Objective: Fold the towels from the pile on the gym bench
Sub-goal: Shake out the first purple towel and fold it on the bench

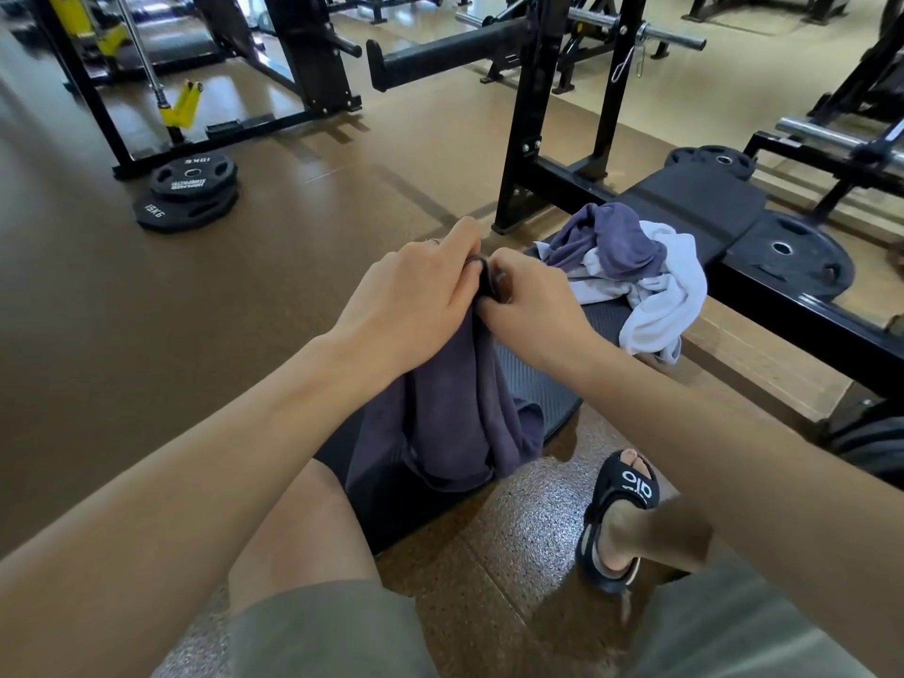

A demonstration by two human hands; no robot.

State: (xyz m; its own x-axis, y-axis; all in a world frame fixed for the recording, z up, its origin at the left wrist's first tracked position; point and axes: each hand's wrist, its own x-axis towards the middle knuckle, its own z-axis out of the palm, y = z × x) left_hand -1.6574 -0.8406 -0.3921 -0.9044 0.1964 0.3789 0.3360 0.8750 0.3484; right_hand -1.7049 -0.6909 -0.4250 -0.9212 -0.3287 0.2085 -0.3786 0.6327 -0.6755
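Two hands meet at the top edge of a dark purple towel: the left hand and the right hand each pinch it with curled fingers, touching one another, so the cloth hangs down in loose folds and its lower end rests on the near part of the black padded tabletop. Held this way (corners brought together, I judge), the towel is probably being matched edge to edge for a first fold. Near the bottom right, a foot in a black sandal stands on the speckled floor. Farther along the tabletop lies the pile, a purple towel crumpled over white ones, one white end drooping off the right side. No basket or bin is in view. Beyond, stacked weight plates sit on the brown floor at far left.
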